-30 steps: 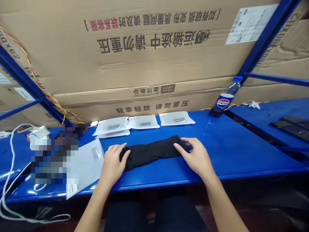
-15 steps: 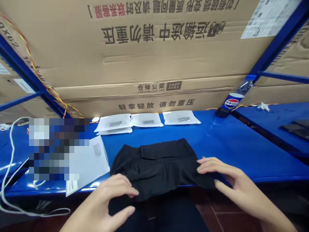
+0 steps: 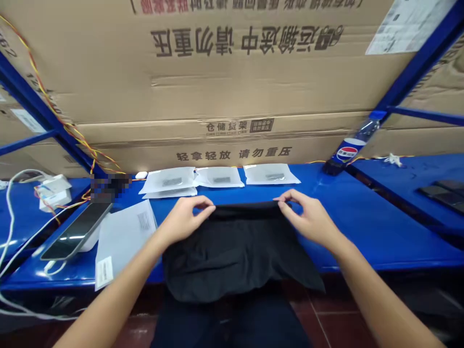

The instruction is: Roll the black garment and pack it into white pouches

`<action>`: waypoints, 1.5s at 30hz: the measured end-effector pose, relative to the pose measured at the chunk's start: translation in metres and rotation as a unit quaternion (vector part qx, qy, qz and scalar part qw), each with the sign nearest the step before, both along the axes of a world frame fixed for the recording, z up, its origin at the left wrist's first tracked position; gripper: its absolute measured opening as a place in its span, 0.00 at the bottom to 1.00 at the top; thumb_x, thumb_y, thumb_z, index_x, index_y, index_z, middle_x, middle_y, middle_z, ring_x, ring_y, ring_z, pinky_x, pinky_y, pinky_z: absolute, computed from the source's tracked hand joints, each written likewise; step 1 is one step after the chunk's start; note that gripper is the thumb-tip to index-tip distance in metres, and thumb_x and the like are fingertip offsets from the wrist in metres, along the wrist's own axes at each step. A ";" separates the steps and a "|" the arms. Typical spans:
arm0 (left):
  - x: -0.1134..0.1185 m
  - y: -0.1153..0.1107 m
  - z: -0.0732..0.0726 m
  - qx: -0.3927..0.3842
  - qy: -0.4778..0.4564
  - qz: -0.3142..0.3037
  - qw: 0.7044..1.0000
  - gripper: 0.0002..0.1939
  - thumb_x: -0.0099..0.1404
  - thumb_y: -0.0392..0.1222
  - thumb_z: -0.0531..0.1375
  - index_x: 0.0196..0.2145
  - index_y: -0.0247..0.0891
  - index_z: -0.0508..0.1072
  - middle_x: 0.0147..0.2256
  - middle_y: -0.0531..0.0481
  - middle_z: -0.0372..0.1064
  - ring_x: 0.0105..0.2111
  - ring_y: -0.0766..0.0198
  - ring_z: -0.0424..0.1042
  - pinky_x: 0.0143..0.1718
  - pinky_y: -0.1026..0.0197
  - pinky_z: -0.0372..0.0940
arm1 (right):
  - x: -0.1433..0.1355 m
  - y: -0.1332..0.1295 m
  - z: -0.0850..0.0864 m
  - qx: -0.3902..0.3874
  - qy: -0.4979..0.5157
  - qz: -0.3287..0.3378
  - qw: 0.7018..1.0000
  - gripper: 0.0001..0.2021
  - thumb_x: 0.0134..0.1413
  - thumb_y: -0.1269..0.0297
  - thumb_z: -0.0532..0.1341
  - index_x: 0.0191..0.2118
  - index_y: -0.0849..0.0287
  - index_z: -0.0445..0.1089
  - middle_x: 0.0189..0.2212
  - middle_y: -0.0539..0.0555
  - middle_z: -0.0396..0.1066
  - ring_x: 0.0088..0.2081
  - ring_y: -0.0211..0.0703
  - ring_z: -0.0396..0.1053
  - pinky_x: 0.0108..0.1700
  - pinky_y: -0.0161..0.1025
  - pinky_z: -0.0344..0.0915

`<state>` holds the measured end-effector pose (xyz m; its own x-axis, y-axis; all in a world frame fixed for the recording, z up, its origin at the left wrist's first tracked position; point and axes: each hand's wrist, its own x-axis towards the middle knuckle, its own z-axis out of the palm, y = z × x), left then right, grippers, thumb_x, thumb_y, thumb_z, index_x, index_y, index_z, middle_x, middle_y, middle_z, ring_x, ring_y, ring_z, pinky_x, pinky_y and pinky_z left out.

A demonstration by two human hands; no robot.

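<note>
Both forearms [image 3: 119, 285] angle inward; left hand [image 3: 188, 217] and right hand [image 3: 308, 215] pinch, thumbs toward fingers, well apart.

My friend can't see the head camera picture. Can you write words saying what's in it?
A person's left grip and right grip pinch the far edge of a black cloth that reaches past the front of a blue table. White bags lie behind it, with a bottle at the back right and a phone at the left. Brown cardboard stands behind.
</note>
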<state>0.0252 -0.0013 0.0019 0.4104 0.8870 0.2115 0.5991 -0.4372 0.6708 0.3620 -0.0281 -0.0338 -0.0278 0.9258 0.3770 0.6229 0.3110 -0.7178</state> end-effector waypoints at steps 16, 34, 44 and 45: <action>-0.005 0.087 -0.033 -0.134 -0.056 0.009 0.989 0.22 0.56 0.59 0.70 0.37 0.36 0.83 0.27 0.48 0.78 0.27 0.60 0.74 0.31 0.58 0.71 | 0.008 0.083 -0.019 -0.117 0.066 0.064 0.989 0.18 0.54 0.50 0.69 0.41 0.61 0.80 0.26 0.49 0.72 0.29 0.39 0.69 0.35 0.39 0.68; -0.054 -0.115 -0.021 0.269 0.176 -0.106 0.941 0.27 0.69 0.54 0.69 0.61 0.43 0.76 0.61 0.40 0.76 0.63 0.45 0.73 0.61 0.44 0.74 | 0.038 -0.110 -0.027 -0.078 -0.149 0.136 0.976 0.36 0.58 0.46 0.72 0.70 0.43 0.66 0.73 0.55 0.60 0.76 0.64 0.49 0.70 0.67 0.63; -0.066 -0.105 -0.017 0.140 0.007 0.104 0.985 0.13 0.73 0.52 0.61 0.42 0.43 0.82 0.37 0.51 0.84 0.35 0.59 0.83 0.40 0.60 0.78 | 0.032 -0.096 -0.028 -0.076 0.085 -0.015 0.993 0.22 0.61 0.39 0.66 0.41 0.54 0.81 0.45 0.60 0.83 0.49 0.59 0.80 0.53 0.51 0.77; -0.062 -0.093 -0.015 0.103 -0.009 0.143 0.984 0.16 0.73 0.55 0.60 0.42 0.42 0.81 0.35 0.50 0.83 0.34 0.58 0.83 0.38 0.59 0.78 | 0.028 -0.086 -0.028 -0.075 0.103 -0.038 0.991 0.24 0.59 0.38 0.66 0.41 0.56 0.80 0.41 0.59 0.82 0.44 0.57 0.80 0.49 0.49 0.77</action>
<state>-0.0365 -0.0943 -0.0127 0.1440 0.9032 0.4044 0.7060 -0.3801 0.5976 0.3900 -0.1142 -0.0615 0.1083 0.9681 0.2260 0.4752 0.1493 -0.8671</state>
